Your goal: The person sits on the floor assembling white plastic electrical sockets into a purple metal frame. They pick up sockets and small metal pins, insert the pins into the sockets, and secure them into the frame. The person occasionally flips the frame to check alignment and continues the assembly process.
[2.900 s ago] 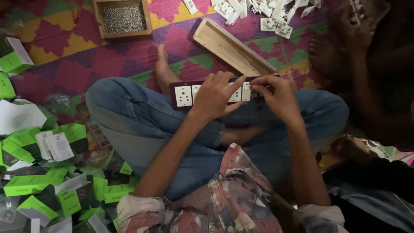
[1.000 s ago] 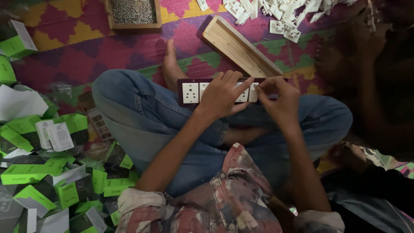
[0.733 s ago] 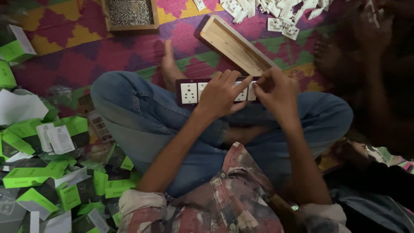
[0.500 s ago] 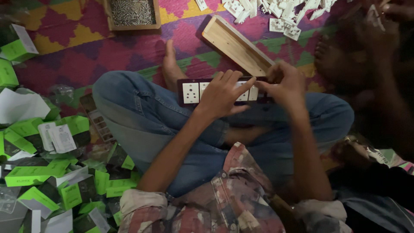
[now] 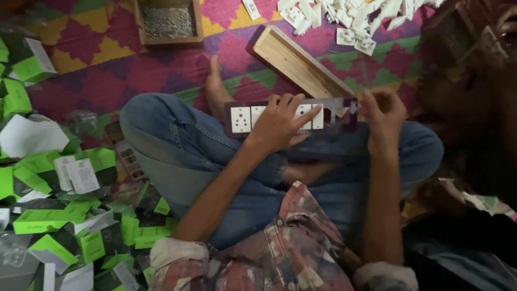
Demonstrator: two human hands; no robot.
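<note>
A long dark panel (image 5: 343,111) with white sockets (image 5: 240,119) set into it rests across my crossed legs in blue jeans. My left hand (image 5: 280,123) lies flat over its middle, fingers spread on the white inserts, holding it down. My right hand (image 5: 383,112) is curled at the panel's right end, fingers pinched together; whether a small part sits in them is hidden. My bare foot (image 5: 216,89) shows just beyond the panel.
A wooden tray (image 5: 299,63) lies on the patterned mat beyond my knees. A wooden box of small metal parts (image 5: 168,20) sits at the top. White socket pieces (image 5: 344,16) are heaped top right. Green and white cartons (image 5: 48,215) litter the left. Another person (image 5: 474,108) sits at right.
My right hand has slid from the panel's middle out to its right end. The left hand has stayed pressed on the panel.
</note>
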